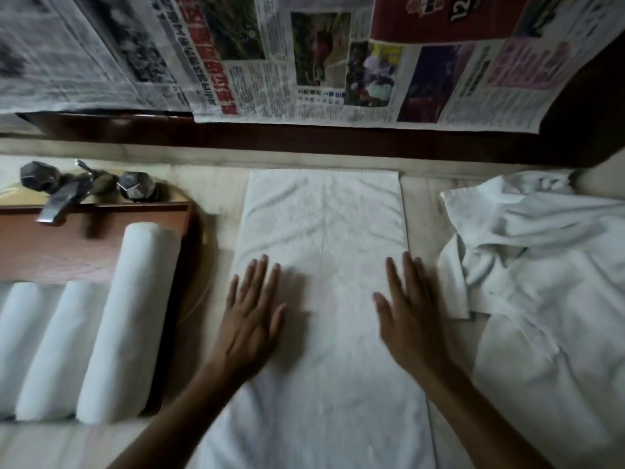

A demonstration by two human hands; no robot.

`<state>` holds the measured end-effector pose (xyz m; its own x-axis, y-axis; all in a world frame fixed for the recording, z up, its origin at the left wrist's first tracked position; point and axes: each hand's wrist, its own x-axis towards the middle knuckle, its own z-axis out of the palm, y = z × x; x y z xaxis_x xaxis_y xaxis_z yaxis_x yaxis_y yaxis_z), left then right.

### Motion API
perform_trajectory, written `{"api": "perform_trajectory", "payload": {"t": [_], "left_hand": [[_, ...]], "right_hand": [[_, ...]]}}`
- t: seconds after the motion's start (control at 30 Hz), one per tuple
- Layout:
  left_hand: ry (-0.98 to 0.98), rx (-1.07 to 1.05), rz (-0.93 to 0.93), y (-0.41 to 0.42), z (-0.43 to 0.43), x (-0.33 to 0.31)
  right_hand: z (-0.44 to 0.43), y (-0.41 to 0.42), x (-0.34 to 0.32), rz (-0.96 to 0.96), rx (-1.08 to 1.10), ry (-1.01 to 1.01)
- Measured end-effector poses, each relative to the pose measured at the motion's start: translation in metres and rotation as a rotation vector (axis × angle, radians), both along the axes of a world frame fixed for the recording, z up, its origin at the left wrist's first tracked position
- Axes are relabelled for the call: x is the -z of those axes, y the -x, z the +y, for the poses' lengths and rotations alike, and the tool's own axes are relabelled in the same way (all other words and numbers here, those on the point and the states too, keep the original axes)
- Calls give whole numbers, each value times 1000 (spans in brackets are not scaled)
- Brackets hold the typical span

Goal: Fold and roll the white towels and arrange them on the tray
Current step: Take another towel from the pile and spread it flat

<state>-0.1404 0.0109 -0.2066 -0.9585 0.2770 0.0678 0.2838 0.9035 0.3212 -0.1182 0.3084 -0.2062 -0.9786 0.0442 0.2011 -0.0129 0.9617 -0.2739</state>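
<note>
A white towel [324, 231] lies folded into a long strip on the pale counter, running from the wall toward me. My left hand [252, 313] lies flat on its left side with straight fingers. My right hand [409, 309] lies flat along its right edge, fingers straight too. At the left a brown wooden tray [84, 245] holds three rolled white towels [132, 319] side by side. A heap of loose white towels [541, 265] sits at the right.
A metal faucet [61, 198] with two knobs stands behind the tray, over a sink rim. Newspaper sheets [304, 55] cover the wall above a dark wooden ledge [304, 140]. The pale counter [216, 184] shows between tray and towel.
</note>
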Motion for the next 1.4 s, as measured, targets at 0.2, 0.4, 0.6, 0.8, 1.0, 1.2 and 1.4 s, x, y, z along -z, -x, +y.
{"api": "perform_trajectory", "payload": {"t": [0.2, 0.4, 0.6, 0.8, 1.0, 1.2, 1.4], "left_hand": [[44, 127, -88, -58, 21, 12], [-37, -47, -44, -79, -49, 14], [-7, 104, -68, -143, 16, 4], [49, 139, -94, -158, -32, 11], [28, 132, -70, -178, -42, 14], [53, 147, -78, -212, -51, 12], [81, 140, -104, -218, -52, 9]], "right_hand": [[-56, -57, 15, -126, -163, -49], [13, -70, 16, -100, 29, -62], [-78, -139, 9, -148, -114, 9], [-59, -155, 14, -166, -51, -86], [-67, -178, 21, -146, -42, -81], [-78, -216, 20, -162, -30, -88], [-80, -221, 18, -166, -11, -68]]}}
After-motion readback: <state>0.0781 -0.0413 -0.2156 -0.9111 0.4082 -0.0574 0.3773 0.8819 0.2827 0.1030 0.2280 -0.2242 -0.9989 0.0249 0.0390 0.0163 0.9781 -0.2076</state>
